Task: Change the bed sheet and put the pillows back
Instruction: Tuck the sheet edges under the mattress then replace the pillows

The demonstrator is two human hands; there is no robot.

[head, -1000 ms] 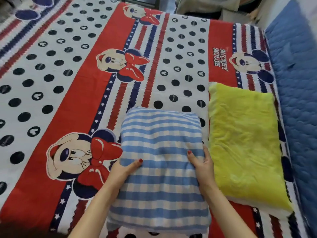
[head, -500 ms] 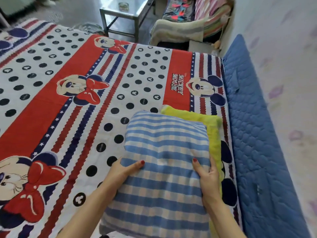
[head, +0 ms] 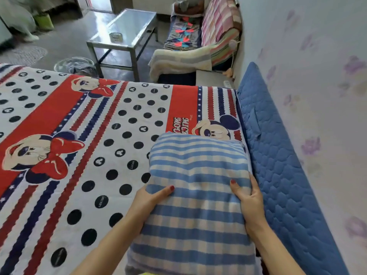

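Note:
A blue and white checked pillow [head: 196, 195] lies near the right side of the bed. My left hand [head: 151, 197] grips its left edge with the thumb on top. My right hand [head: 248, 197] grips its right edge the same way. Under it lies the yellow pillow [head: 148, 273], hidden except for a sliver at the bottom edge. The bed sheet [head: 79, 155] is spread flat, red, white and navy with black dots and cartoon mice.
A blue quilted pad [head: 278, 155] runs between the bed and the wall [head: 317, 76] on the right. Beyond the bed's far edge stand a metal and glass coffee table [head: 123, 30], a sofa [head: 198, 36] with patterned covers, and a basket [head: 75, 65] on the floor.
Both hands carried the checked pillow to the right and onto the yellow pillow, which now is almost fully covered. The view tilted up and shows the room beyond the bed.

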